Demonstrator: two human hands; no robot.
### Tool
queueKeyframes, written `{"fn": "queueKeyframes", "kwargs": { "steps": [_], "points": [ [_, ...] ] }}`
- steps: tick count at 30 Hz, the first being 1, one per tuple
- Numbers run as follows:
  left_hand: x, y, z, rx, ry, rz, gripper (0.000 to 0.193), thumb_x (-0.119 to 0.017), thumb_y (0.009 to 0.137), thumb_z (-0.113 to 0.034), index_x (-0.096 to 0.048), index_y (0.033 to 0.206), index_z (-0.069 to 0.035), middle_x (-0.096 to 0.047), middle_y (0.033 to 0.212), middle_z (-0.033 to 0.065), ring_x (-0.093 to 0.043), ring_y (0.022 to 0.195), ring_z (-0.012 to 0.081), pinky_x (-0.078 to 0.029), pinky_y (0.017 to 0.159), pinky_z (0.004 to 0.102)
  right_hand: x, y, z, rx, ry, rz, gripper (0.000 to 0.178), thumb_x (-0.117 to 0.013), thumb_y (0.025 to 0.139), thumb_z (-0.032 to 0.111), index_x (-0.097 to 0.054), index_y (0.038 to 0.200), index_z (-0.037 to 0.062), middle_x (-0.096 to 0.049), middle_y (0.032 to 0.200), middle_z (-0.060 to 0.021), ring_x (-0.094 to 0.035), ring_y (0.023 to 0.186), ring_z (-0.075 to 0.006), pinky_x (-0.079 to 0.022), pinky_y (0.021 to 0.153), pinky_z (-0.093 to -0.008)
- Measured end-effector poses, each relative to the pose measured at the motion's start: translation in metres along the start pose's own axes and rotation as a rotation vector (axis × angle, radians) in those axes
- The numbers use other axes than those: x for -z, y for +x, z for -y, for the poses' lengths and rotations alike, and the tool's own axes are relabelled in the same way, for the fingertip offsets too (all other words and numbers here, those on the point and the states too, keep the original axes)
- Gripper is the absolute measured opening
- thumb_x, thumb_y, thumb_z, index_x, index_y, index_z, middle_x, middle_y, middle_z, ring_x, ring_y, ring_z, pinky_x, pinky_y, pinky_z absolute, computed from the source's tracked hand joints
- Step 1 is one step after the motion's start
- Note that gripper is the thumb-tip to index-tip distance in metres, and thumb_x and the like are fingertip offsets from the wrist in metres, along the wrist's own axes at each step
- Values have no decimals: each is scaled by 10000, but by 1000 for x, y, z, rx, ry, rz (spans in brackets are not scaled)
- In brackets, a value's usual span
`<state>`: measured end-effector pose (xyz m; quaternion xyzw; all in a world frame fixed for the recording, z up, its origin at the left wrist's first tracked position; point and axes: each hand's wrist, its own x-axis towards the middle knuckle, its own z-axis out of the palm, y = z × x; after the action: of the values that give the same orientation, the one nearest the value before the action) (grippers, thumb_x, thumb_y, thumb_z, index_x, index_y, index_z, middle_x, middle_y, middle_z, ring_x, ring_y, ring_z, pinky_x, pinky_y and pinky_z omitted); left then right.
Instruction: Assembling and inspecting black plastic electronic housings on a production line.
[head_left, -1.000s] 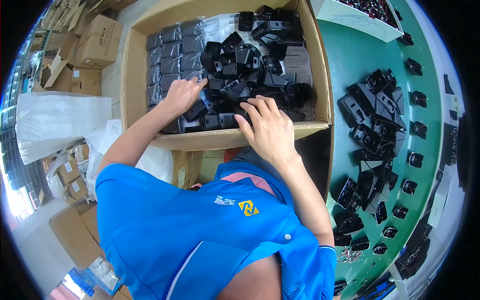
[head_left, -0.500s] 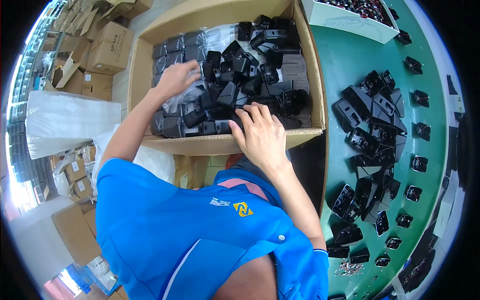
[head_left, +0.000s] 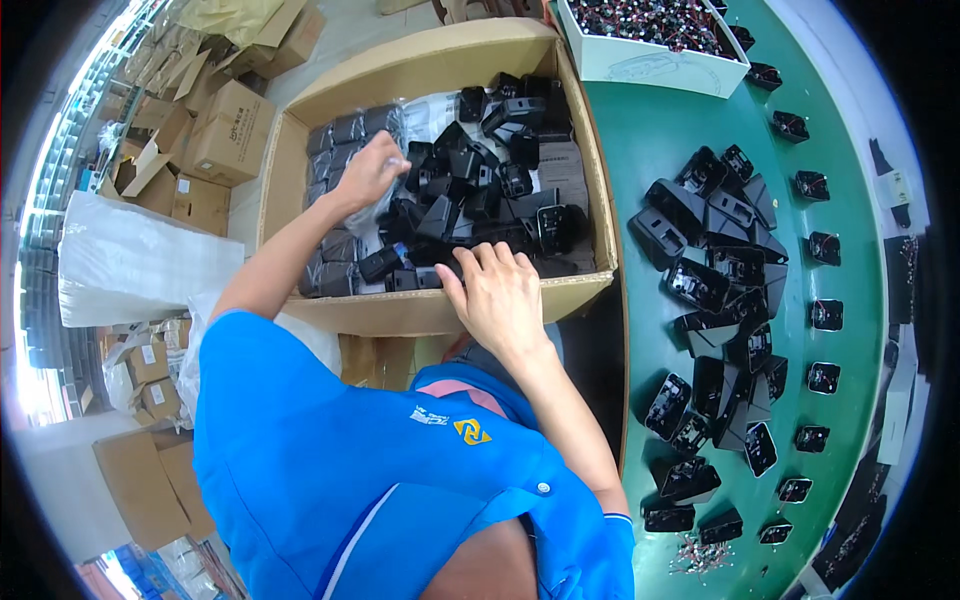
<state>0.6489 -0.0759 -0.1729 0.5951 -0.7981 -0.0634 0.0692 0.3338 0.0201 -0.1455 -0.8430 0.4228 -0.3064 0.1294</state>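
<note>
The left grip [head_left: 370, 175] is closed on clear film [head_left: 368, 215], which trails below it inside the open carton [head_left: 380, 316]. The right grip [head_left: 500, 305], to the near right of the left one, is released: its fingers lie spread over the carton's near rim, their tips at the loose black housings [head_left: 485, 195]. These housings form a jumbled heap beyond the right grip and to the right of the left grip, crowding the space between the two. Film-wrapped dark blocks [head_left: 350, 128] stand in rows beyond and to the left of the left grip; a printed sheet [head_left: 562, 170] shows beyond and to the right of the right grip.

The carton's right wall separates the right grip from the green tabletop [head_left: 600, 120]. There, well to the right, lie a second heap of black housings [head_left: 735, 265] and a line of small black units [head_left: 826, 315]. Farther beyond the right grip stands a white box [head_left: 650, 70] of wired parts. Well left of the left grip are cardboard boxes [head_left: 230, 135] and white packing material [head_left: 140, 265].
</note>
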Motion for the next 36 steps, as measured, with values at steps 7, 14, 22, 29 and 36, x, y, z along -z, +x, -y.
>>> {"fn": "queueKeyframes", "kwargs": {
  "steps": [7,14,22,29,36],
  "points": [
    [35,19,14,239,-28,-46,136,-604,879,-174,-659,953,-73,-723,864,121,-657,671,378,-513,611,462,1,-3,2,-25,-28,62,379,-604,957,378,-760,1001,36,-698,883,-97,-624,788,-218,-489,696,-310],
    [-16,23,31,-59,426,79,165,-616,893,-203,-661,915,-45,-677,877,130,-641,685,385,-520,656,462,-1,-1,2,-37,-19,26,367,-613,953,378,-760,978,42,-688,846,-95,-621,774,-214,-485,686,-310],
    [-28,58,44,-1,160,-171,258,-638,912,-273,-680,902,-18,-679,888,100,-619,682,326,-500,653,398,-1,-2,1,-21,-21,-55,327,-633,937,357,-731,906,46,-672,839,-111,-622,768,-236,-487,682,-332],
    [-6,65,43,82,206,-188,236,-647,894,-267,-689,863,-37,-681,844,128,-630,704,320,-500,676,402,-3,-5,-2,-8,-5,-93,332,-635,927,346,-713,837,36,-675,831,-135,-619,763,-256,-487,676,-352],
    [1,77,41,137,292,-142,208,-650,878,-240,-693,820,-45,-688,801,153,-643,714,321,-504,687,406,-5,-7,-3,-3,-44,-99,325,-617,940,367,-718,931,58,-652,834,-99,-618,760,-238,-484,685,-335]
  ]
}}
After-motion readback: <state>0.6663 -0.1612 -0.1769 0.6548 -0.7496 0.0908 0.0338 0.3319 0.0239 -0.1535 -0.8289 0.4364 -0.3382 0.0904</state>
